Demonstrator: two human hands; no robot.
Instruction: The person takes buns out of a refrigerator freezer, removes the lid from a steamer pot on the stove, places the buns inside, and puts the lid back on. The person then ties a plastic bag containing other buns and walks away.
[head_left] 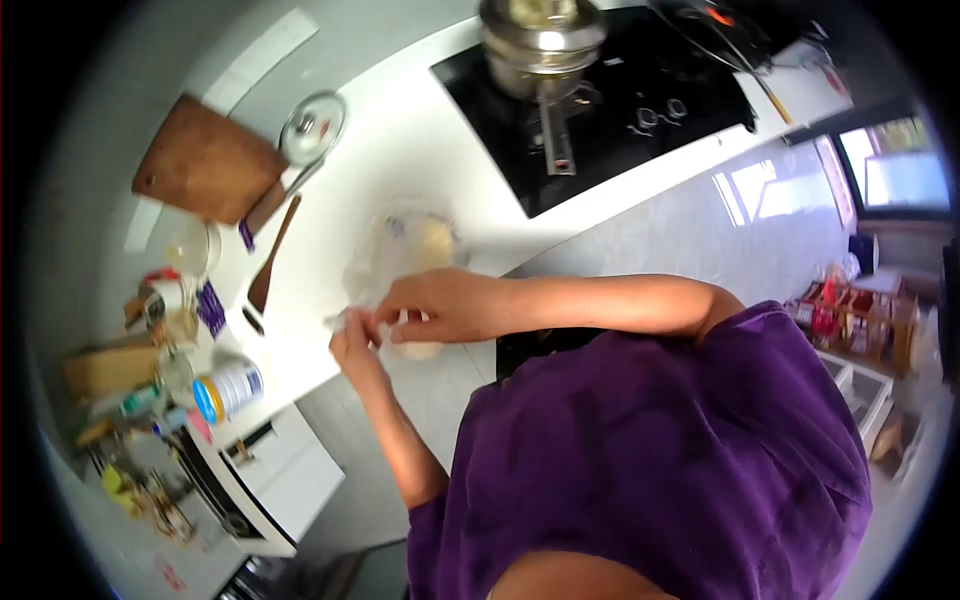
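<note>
A clear plastic bag with faint blue print lies on the white counter near its front edge. Something pale yellow shows through its side. My left hand is closed, its fingertips pinching the gathered near end of the bag. Just to its right, my right hand reaches across with bent fingers, closed on the same end. Motion blur softens the fingertips and the bag's edge. Below my right hand a small pale patch shows, which I cannot make out.
A steel pot stands on the black cooktop, handle towards me. Left on the counter are a cutting board, a glass lid, a wooden spatula and a tin can. Several jars and packets crowd the far left.
</note>
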